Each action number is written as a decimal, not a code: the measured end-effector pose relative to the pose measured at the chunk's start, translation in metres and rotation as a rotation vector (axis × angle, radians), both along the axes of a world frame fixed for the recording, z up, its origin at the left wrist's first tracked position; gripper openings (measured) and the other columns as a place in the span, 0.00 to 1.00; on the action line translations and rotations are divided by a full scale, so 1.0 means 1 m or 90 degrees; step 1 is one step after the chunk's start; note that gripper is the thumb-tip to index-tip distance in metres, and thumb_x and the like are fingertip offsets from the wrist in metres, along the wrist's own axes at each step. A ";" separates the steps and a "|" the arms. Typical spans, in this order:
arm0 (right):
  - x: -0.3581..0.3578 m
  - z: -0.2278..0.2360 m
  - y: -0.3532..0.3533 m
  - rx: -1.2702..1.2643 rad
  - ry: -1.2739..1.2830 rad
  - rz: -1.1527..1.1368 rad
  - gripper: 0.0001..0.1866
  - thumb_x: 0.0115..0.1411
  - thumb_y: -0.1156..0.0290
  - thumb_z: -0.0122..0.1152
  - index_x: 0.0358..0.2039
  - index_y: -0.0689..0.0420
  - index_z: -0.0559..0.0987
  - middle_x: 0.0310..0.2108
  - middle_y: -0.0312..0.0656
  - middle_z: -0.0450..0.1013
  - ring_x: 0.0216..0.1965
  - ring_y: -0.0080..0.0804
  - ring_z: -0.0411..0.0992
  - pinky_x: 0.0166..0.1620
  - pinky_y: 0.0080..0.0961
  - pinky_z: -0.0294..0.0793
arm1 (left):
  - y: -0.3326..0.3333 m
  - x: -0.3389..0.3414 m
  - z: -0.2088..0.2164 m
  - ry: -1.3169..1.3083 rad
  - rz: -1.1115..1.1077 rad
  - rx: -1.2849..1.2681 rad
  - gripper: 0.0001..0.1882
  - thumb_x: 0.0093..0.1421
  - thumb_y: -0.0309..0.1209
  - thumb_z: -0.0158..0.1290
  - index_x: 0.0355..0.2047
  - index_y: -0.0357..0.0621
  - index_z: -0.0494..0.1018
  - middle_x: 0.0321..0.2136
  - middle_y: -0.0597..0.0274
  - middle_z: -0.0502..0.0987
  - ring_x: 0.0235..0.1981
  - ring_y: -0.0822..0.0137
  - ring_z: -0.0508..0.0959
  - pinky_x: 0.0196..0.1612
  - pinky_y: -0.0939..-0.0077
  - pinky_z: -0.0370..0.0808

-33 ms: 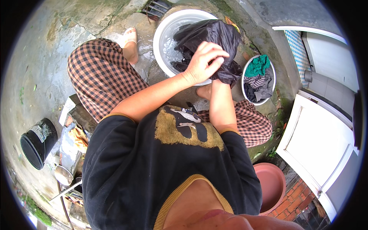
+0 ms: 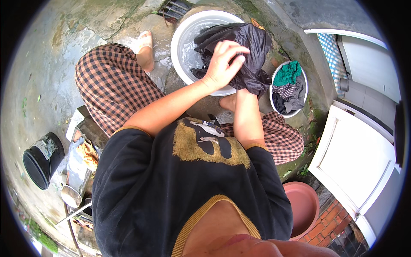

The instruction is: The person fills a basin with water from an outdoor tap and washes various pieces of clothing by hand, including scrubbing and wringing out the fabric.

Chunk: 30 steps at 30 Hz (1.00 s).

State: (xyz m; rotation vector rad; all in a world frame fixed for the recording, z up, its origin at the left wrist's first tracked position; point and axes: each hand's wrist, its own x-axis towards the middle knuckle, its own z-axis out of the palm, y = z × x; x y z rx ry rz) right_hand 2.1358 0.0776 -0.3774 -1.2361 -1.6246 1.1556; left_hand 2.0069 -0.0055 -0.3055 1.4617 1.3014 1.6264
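A thin, shiny black cloth (image 2: 250, 47), perhaps a garment, drapes over the right side of a white basin (image 2: 179, 51) of cloudy water, its left end lying in the water. Over the cloth, my left hand (image 2: 223, 64) is open, fingers loosely bent and thumb apart, with nothing seen in its grasp. My right forearm reaches up into the black cloth. The cloth covers my right hand from the wrist on, so its fingers are hidden.
Right of the basin stands a smaller white tub (image 2: 272, 96) holding green, striped and dark clothes (image 2: 289, 88). A black bucket (image 2: 43, 160) is at the left, a pink basin (image 2: 306, 205) at the lower right. A white door (image 2: 353, 158) stands at the right, a drain grate (image 2: 174, 10) at the top.
My left hand has shifted slightly to the left and away from me over the cloth. The black cloth's right side has bulged a little to the right.
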 end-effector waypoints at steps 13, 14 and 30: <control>-0.022 0.055 -0.044 0.150 -0.275 0.118 0.19 0.58 0.65 0.53 0.49 0.56 0.72 0.47 0.47 0.71 0.50 0.39 0.68 0.53 0.31 0.65 | 0.019 0.008 -0.091 -0.367 -0.030 -0.478 0.12 0.58 0.30 0.55 0.41 0.38 0.74 0.30 0.65 0.75 0.36 0.76 0.72 0.40 0.81 0.70; -0.022 0.054 -0.044 0.148 -0.273 0.124 0.19 0.58 0.65 0.52 0.49 0.56 0.72 0.47 0.47 0.70 0.50 0.39 0.68 0.53 0.31 0.65 | 0.021 0.008 -0.094 -0.380 -0.040 -0.456 0.12 0.59 0.30 0.53 0.41 0.37 0.74 0.30 0.65 0.76 0.35 0.76 0.72 0.41 0.82 0.69; -0.016 0.023 -0.028 0.067 -0.178 0.091 0.20 0.58 0.65 0.52 0.51 0.55 0.71 0.49 0.46 0.70 0.50 0.38 0.67 0.53 0.31 0.66 | 0.001 0.012 0.004 -0.033 -0.399 -0.144 0.13 0.58 0.28 0.51 0.44 0.42 0.76 0.34 0.57 0.75 0.31 0.69 0.75 0.37 0.77 0.71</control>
